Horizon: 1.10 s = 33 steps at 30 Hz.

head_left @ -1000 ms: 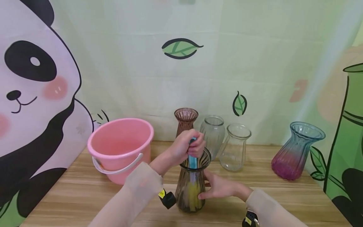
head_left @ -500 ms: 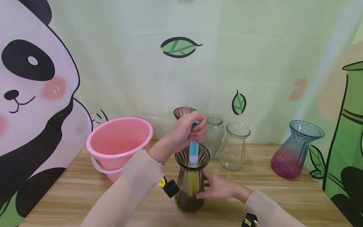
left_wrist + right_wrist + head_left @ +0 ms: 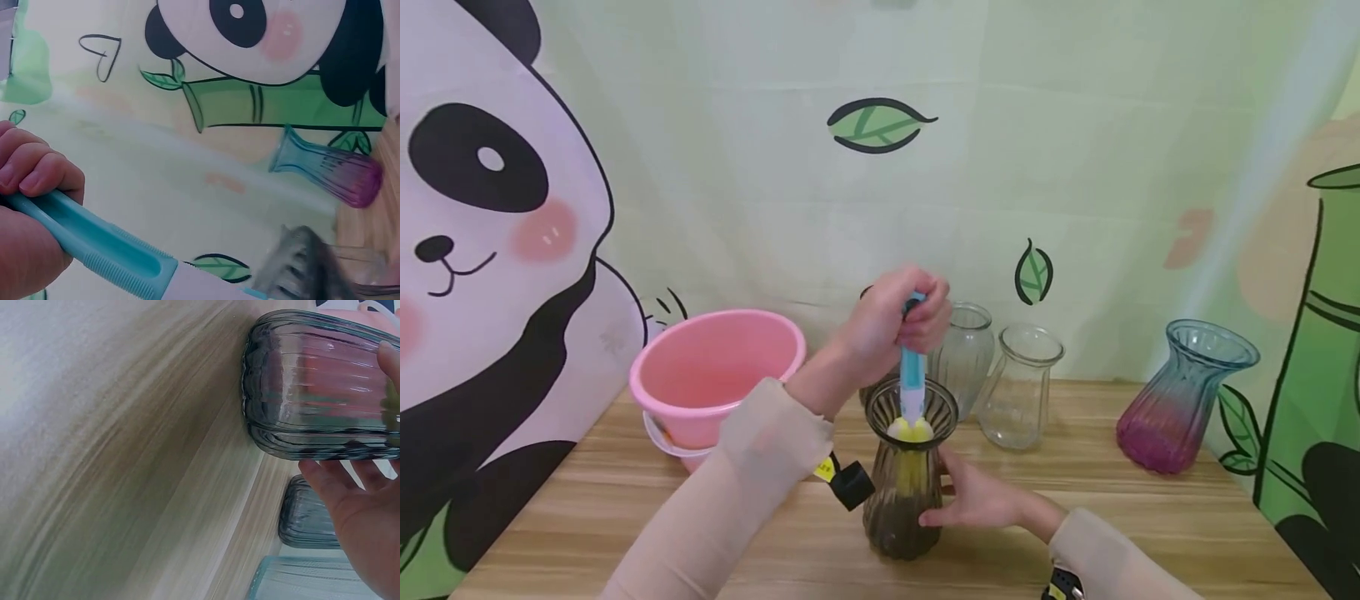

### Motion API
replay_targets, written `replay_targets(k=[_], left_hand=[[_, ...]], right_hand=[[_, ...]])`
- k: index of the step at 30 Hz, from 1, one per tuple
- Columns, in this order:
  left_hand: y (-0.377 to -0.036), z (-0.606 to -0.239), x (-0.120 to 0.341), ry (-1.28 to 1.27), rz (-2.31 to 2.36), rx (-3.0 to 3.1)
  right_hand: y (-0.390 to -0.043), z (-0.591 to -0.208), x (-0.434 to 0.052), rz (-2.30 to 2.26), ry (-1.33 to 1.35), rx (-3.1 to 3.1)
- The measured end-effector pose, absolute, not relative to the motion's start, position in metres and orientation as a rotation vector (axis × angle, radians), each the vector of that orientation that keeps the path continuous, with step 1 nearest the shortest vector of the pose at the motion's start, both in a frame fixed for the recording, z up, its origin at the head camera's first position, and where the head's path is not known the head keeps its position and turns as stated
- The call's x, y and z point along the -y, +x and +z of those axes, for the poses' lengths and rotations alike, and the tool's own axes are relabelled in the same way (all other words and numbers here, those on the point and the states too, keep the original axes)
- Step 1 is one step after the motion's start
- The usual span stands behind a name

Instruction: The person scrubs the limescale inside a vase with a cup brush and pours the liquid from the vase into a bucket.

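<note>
We see the smoky ribbed vase [image 3: 901,529] upright on the table [image 3: 992,567], right hand [image 3: 981,496] clamped round it; above it, the left hand [image 3: 887,312] grips the blue-handled sponge brush [image 3: 913,367], head inside the vase's neck. We judge the work underway, brush not yet out.

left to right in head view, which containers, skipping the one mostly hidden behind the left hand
Pink plastic bucket, smoky grey ribbed glass vase, clear rounded glass vase, clear flared-rim glass vase, blue-to-magenta ribbed glass vase.
</note>
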<state>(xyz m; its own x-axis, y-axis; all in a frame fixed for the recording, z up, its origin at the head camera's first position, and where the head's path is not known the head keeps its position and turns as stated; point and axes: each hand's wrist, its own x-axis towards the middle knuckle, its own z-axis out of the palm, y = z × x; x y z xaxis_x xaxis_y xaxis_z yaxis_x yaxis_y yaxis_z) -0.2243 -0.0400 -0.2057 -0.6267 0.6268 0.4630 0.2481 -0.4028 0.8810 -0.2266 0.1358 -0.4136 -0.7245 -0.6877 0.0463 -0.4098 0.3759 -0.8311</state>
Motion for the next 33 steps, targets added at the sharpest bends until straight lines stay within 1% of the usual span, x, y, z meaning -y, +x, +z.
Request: replay_targets(k=[3,8,12,19,28,33], left_hand=[[-0.225,-0.222,0.036,1.155,2.112,-1.558],[-0.23,-0.261,0.031,1.041,2.086,-1.522],[-0.233,-0.278,0.031,1.035,2.032,-1.498],[-0.233,-0.279,0.03,1.059,2.009,-1.497],[-0.232,-0.275,0.031,1.046,2.028,-1.494],[-0.232,-0.261,0.032,1.046,2.043,-1.517]], right_hand=[[-0.227,-0.413,-0.136,-1.291,-0.954,-2.331],[-0.227,-0.414,-0.138,-1.302,-0.929,-2.322],[-0.227,-0.416,-0.138,-1.311,-0.949,-2.314],[-0.231,-0.409,-0.143,-1.228,-1.055,-2.275],[-0.233,-0.401,-0.142,-1.22,-1.02,-2.243],[-0.232,-0.404,-0.14,-1.272,-1.022,-2.233]])
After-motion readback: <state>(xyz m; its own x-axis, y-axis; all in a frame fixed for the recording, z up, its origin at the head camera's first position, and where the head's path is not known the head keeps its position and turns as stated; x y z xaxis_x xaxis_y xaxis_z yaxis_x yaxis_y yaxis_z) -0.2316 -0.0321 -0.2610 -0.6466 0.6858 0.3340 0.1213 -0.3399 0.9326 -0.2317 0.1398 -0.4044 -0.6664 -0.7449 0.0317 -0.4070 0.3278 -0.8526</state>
